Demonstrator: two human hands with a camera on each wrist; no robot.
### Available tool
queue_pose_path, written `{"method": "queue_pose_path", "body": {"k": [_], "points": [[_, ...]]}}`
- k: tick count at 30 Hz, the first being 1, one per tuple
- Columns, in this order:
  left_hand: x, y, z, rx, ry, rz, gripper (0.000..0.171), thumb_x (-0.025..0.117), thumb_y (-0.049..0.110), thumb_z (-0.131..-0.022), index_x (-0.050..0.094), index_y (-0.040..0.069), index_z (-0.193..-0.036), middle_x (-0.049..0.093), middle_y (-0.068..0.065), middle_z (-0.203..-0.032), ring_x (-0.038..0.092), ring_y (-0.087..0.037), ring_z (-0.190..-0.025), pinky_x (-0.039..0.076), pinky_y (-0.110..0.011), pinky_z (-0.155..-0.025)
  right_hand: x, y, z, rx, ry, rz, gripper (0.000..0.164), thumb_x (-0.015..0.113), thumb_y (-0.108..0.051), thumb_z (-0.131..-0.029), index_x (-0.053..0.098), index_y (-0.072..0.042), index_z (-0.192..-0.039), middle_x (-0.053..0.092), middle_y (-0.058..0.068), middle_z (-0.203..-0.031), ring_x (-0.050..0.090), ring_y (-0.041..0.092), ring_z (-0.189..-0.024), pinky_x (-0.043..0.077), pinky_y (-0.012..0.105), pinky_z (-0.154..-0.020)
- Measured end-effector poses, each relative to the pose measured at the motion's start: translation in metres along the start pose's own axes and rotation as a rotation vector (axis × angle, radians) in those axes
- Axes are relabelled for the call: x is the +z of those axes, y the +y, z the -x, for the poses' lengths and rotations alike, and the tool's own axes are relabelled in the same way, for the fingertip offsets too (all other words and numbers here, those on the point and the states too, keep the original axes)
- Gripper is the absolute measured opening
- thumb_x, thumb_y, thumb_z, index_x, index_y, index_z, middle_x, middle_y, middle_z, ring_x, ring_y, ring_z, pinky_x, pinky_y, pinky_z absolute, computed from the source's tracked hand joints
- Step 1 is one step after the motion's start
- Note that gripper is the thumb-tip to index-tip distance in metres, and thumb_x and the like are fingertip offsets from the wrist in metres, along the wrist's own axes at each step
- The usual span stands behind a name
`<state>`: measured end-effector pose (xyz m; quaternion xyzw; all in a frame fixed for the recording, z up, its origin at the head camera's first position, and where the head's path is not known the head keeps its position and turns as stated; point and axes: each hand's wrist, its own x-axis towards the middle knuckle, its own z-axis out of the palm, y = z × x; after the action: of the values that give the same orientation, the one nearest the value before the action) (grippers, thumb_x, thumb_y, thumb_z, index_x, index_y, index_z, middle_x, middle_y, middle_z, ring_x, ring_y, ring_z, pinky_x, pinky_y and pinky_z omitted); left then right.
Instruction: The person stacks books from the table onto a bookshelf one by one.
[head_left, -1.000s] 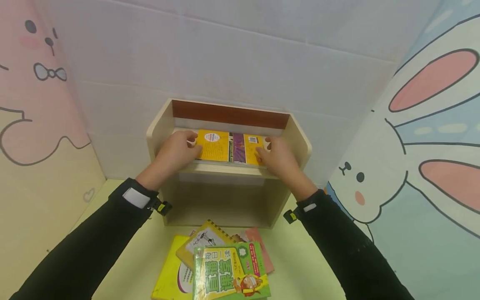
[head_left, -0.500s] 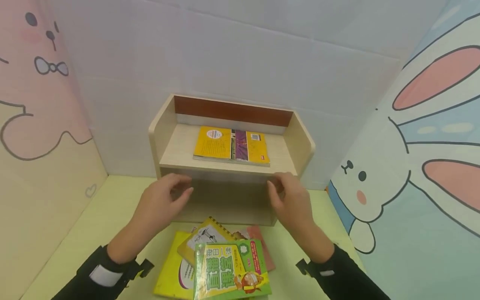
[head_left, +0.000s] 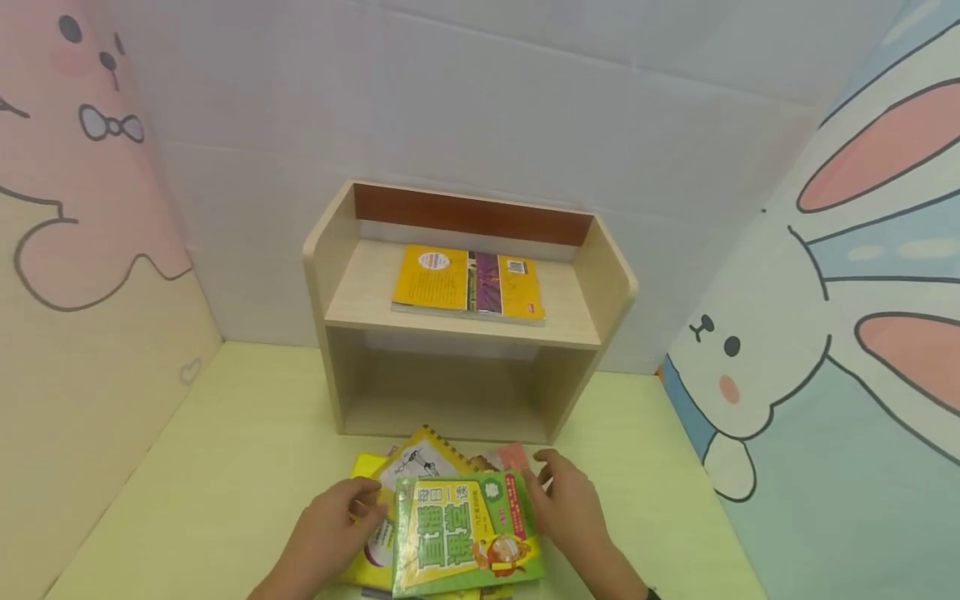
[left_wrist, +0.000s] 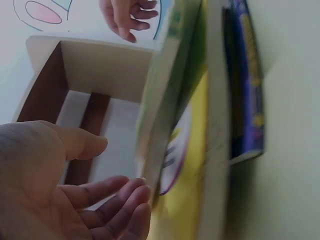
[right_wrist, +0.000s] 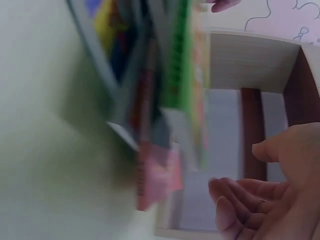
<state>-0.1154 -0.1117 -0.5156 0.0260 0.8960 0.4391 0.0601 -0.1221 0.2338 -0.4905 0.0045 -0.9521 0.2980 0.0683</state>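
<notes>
Left hand point(head_left: 330, 529) and right hand point(head_left: 573, 512), fingers relaxed, holding nothing, either side of the green book point(head_left: 468, 533), yellow book point(head_left: 372, 577) beneath it, shelf point(head_left: 461, 332) behind it

**Three Cameras, One Scene**

The head view looks forward and down from above on the shelf point(head_left: 611, 283), books point(head_left: 457, 529), left hand point(head_left: 330, 533) and right hand point(head_left: 573, 512). The left wrist view, close and low, faces across the books toward the right hand; the right wrist view mirrors it. All three share shelf and books.
</notes>
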Motion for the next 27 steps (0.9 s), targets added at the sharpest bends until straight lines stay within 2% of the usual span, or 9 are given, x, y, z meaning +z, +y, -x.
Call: {"method": "queue_pose_path", "body": {"k": [3,6,11,16,21,24,27], "points": [[0.013,-0.009,0.006,-0.036,-0.060,0.076,0.041,0.081,0.027,-0.102,0.072,0.004,-0.135,0.075,0.005,-0.098,0.069,-0.012,-0.078,0.060,-0.034,-0.072,0.008,0.007,0.011,0.044,-0.040,0.005,0.038,0.079,-0.030,-0.105,0.071,-0.002,-0.130,0.063,-0.007,-0.082,0.053,0.005,-0.061,0.046,0.027,-0.053],[0.021,-0.014,0.011,-0.072,-0.106,0.148,0.053,0.079,0.032,-0.103,0.065,0.003,-0.145,0.074,0.004,-0.094,0.069,-0.014,-0.074,0.057,-0.033,-0.068,0.012,0.013,0.018,0.093,-0.079,-0.033,0.040,0.079,-0.035,-0.104,0.072,-0.003,-0.127,0.062,-0.007,-0.080,0.052,0.008,-0.063,0.045,0.027,-0.055],[0.029,-0.019,0.017,-0.118,-0.186,0.340,0.075,0.079,0.034,-0.103,0.048,-0.004,-0.160,0.076,-0.001,-0.098,0.073,-0.020,-0.083,0.062,-0.034,-0.070,0.013,0.022,0.026,0.215,-0.177,-0.202,0.048,0.076,-0.042,-0.105,0.073,0.000,-0.128,0.068,-0.002,-0.087,0.058,0.013,-0.074,0.050,0.029,-0.062],[0.032,-0.021,0.021,-0.106,-0.262,0.498,0.083,0.076,0.025,-0.104,0.033,-0.010,-0.166,0.074,-0.007,-0.103,0.076,-0.026,-0.089,0.067,-0.035,-0.074,0.011,0.027,0.031,0.309,-0.275,-0.389,0.046,0.075,-0.032,-0.106,0.073,0.008,-0.129,0.078,0.003,-0.102,0.068,0.017,-0.088,0.060,0.034,-0.072],[0.034,-0.020,0.021,-0.114,-0.263,0.542,0.077,0.074,0.014,-0.104,0.034,-0.014,-0.164,0.071,-0.008,-0.102,0.073,-0.025,-0.087,0.067,-0.037,-0.072,0.011,0.030,0.032,0.349,-0.309,-0.467,0.041,0.075,-0.023,-0.105,0.071,0.009,-0.131,0.077,0.002,-0.100,0.069,0.017,-0.088,0.061,0.035,-0.073],[0.032,-0.018,0.020,-0.125,-0.258,0.554,0.075,0.073,0.011,-0.104,0.035,-0.015,-0.163,0.069,-0.009,-0.102,0.071,-0.024,-0.086,0.066,-0.037,-0.071,0.010,0.031,0.033,0.360,-0.314,-0.479,0.042,0.075,-0.024,-0.105,0.070,0.007,-0.134,0.076,0.001,-0.099,0.070,0.017,-0.087,0.062,0.035,-0.072],[0.029,-0.017,0.019,-0.108,-0.251,0.549,0.074,0.073,0.011,-0.104,0.036,-0.014,-0.163,0.069,-0.008,-0.102,0.070,-0.023,-0.084,0.065,-0.036,-0.070,0.009,0.032,0.033,0.369,-0.312,-0.493,0.044,0.075,-0.026,-0.106,0.069,0.005,-0.137,0.076,0.001,-0.100,0.070,0.017,-0.087,0.062,0.036,-0.071]]}}
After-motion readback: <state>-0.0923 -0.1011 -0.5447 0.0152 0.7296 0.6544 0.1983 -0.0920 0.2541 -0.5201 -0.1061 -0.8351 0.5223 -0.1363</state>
